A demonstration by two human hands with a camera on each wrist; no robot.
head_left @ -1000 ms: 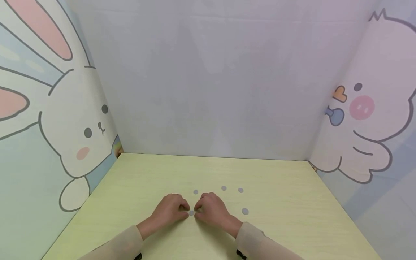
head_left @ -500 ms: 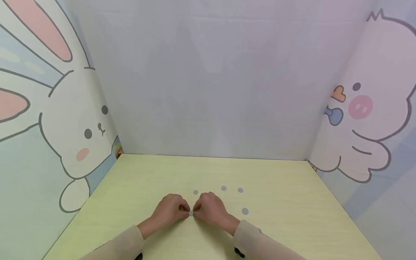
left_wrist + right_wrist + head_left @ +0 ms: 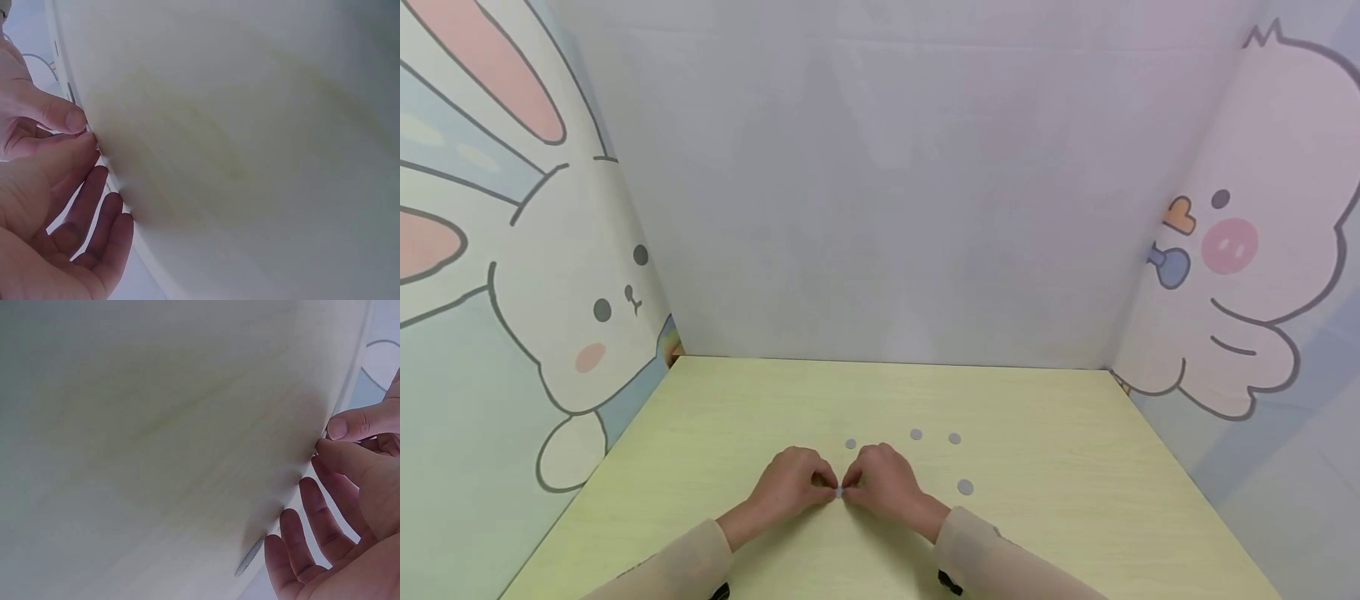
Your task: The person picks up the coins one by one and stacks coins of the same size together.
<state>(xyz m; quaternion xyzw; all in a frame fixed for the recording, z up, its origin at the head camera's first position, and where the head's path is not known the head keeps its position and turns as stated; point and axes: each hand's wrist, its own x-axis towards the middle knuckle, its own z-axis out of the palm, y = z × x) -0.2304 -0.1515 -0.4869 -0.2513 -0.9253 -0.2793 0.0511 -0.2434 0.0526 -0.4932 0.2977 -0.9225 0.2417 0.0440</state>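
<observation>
A small grey coin [image 3: 839, 492] lies on the pale yellow table, low in the middle of the head view, mostly covered by fingertips. My left hand [image 3: 793, 483] pinches it from the left with thumb and curled fingers. From the right, my right hand [image 3: 886, 485] does the same at the opposite edge, so the fingertips of both hands almost meet. Both wrist views show the thumbs and fingertips down at the tabletop. Close by the right hand's outer fingers, another coin [image 3: 250, 557] lies flat in the right wrist view.
Beyond the hands lie a coin [image 3: 851, 443], a second coin [image 3: 916, 434] and a third coin [image 3: 955, 438]. One more coin [image 3: 966, 487] is right of the right hand. A plain pale backdrop [image 3: 880, 208] rises at the table's [image 3: 737, 400] far edge, with cartoon-printed sheets on both sides.
My right hand has slid slightly left, closing the gap to the left hand and covering more of the coin. The left hand and the other coins stay put.
</observation>
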